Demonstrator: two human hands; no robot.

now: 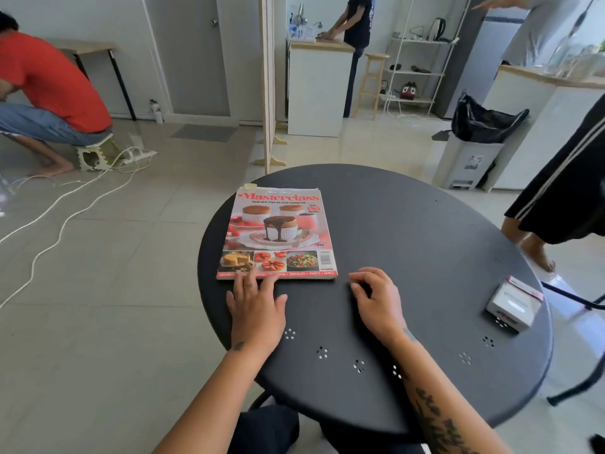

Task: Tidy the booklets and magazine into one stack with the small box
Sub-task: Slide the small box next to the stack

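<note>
Both hands empty (left hand (256, 308) touching magazine (278, 234))

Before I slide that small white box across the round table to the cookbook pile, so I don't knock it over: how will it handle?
The small box looks like light cardboard lying on a broad face, so it would probably slide, not tip. The table is smooth but perforated, so an edge might snag. Lifting it with the right hand seems safer.
</note>
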